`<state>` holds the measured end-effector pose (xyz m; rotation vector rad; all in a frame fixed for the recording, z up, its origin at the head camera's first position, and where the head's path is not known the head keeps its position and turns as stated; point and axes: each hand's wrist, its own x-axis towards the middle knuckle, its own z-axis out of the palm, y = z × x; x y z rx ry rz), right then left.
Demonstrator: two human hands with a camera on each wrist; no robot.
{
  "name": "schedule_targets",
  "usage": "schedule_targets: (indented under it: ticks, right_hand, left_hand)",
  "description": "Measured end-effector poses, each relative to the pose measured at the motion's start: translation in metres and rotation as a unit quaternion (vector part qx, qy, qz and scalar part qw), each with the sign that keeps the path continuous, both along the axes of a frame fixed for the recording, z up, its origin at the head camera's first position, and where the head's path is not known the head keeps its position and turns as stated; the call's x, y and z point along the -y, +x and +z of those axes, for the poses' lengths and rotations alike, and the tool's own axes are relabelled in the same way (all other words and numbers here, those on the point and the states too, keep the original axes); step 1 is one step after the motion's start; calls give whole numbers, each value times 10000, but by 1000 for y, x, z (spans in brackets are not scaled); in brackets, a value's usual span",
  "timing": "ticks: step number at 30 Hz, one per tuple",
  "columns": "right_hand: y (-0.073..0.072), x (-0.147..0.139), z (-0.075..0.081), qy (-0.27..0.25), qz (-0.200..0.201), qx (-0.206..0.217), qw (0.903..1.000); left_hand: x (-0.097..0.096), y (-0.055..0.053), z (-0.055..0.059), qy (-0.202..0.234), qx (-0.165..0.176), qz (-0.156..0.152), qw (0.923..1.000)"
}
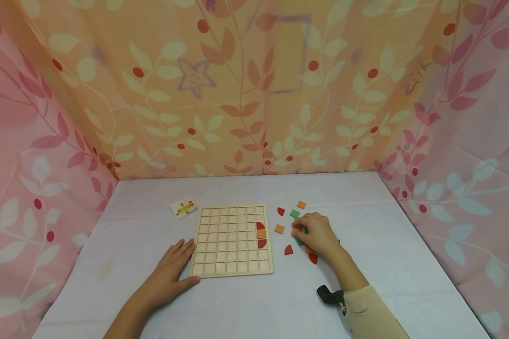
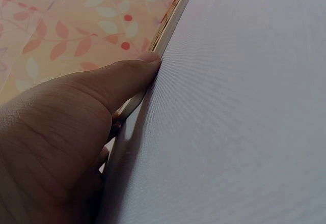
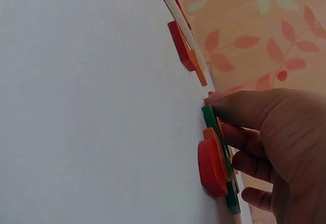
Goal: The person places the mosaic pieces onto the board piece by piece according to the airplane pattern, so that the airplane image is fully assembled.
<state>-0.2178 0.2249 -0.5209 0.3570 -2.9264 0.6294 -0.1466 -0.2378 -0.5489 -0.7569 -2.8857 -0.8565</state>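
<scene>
A wooden grid board (image 1: pixel 226 245) lies on the table. In its right-hand column are two red quarter-round tiles (image 1: pixel 261 244) with an orange square tile (image 1: pixel 261 233) between them. My left hand (image 1: pixel 171 270) rests at the board's near left corner, fingers straight along its left edge; in the left wrist view the thumb (image 2: pixel 127 74) touches the near edge. To the right of the board, my right hand (image 1: pixel 318 233) pinches an orange square tile (image 1: pixel 295 231) between thumb and fingertips, over a loose pile. A green tile (image 3: pixel 211 119) shows just below that thumb in the right wrist view.
Loose tiles lie around the right hand: a green square (image 1: pixel 294 213), an orange square (image 1: pixel 279 229) and a red quarter-round (image 1: pixel 288 250) among them. A small pattern card (image 1: pixel 183 207) is beyond the board's far left corner. Patterned curtains (image 1: pixel 246 94) enclose the table's back and sides.
</scene>
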Motion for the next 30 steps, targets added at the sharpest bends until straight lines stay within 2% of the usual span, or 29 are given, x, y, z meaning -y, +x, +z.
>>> schedule_targets:
  ticks: [9,18,30]
  right_hand:
    - [2,0,3,194,-80,180,9996]
    - [4,0,4,182,-57,310,9993]
    - [1,-2,2,207,-44,167,9996]
  left_hand:
    - [1,0,-2,-20,-100,-66,9999]
    - [1,1,-1,51,-134,-44,9999]
    - [2,0,-3,-2,135,10,9999]
